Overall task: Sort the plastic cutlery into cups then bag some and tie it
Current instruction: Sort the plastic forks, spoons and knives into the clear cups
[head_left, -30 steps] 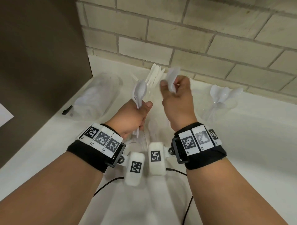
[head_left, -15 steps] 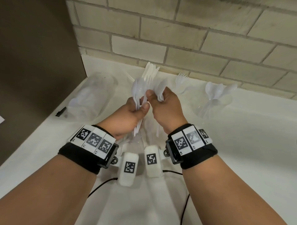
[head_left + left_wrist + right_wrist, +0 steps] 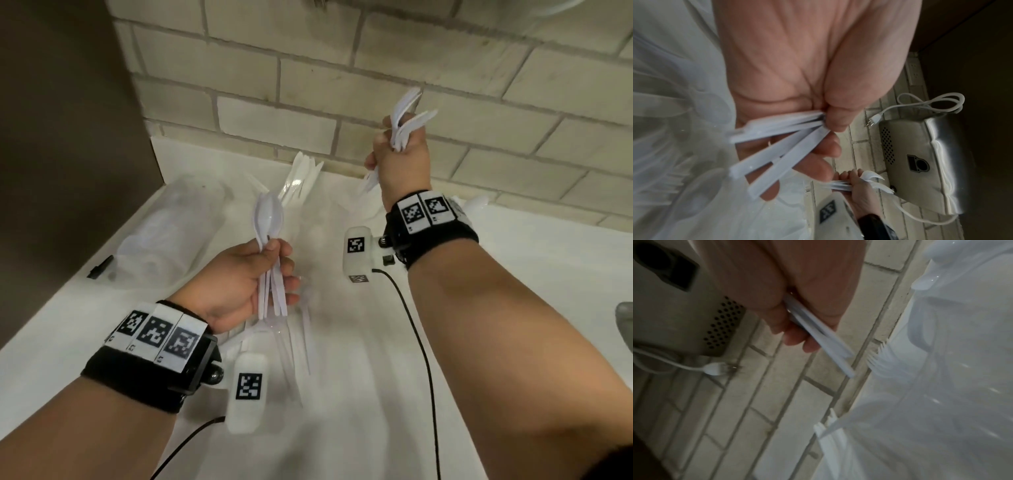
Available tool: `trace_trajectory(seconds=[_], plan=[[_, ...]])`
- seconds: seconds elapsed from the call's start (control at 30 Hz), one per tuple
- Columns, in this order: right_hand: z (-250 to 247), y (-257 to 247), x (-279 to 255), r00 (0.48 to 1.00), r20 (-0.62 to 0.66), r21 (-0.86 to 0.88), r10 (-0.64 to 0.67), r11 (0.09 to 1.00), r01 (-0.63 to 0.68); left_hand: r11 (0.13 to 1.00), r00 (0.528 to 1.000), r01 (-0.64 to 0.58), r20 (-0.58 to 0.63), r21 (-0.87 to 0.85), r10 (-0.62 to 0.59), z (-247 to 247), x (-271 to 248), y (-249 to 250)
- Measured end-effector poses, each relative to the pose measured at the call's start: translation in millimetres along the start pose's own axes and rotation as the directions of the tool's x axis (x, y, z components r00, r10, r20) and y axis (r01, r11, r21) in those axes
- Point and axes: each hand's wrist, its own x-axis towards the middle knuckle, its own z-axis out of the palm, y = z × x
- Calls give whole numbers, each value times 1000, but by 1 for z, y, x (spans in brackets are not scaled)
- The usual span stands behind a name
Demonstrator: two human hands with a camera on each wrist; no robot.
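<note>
Gripping spoons [image 3: 269, 219] in left hand [image 3: 236, 284], cutlery bunch [image 3: 407, 120] in right hand [image 3: 400, 164]

Pale brick wall [image 3: 308, 78] backs a white counter [image 3: 513, 281].

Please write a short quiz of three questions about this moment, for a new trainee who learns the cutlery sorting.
1. True or false: the left hand holds a bundle of white spoons by their handles.
2. Which hand is raised higher, near the brick wall? A) left B) right
3. Fill in: the knives in the cup stand against the ____ wall.

Key: 1 true; 2 B, and it grips its own cutlery bundle; 3 brick.
</note>
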Motion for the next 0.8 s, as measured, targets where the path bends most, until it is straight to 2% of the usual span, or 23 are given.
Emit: trace_trajectory(seconds=[0.17, 0.27, 0.4, 0.57, 0.63, 0.73, 0.8], plan=[[1, 39, 12, 993, 31, 8, 113, 993, -114, 1000, 1000, 8, 0, -27, -8, -5, 3, -1], [-5, 50, 12, 982, 46, -55, 185, 982, -182, 1000, 1000, 9, -21, -30, -10, -7, 3, 0], [-8, 51, 16, 981, 40, 16, 189, 982, -190, 1000, 999, 6, -41, -13, -6, -3, 5, -3], [-14, 31, 15, 997, -34, -19, 69, 997, -70, 999, 999, 6, -37, 35, -4, 6, 6, -7], [-19, 19, 8, 999, -43, -75, 3, 997, -6, 999, 1000, 14, 4, 53, -14, 8, 5, -6], [-23, 0, -22, 998, 6, -91, -64, 994, 64, 996, 992, 56, 113, 63, -63, 8, 4, -5], [-25, -12, -51, 991, 128, -105, -40, 993, 54, 994, 979, 88, 181, 59, -97, 12, 3, -6]])
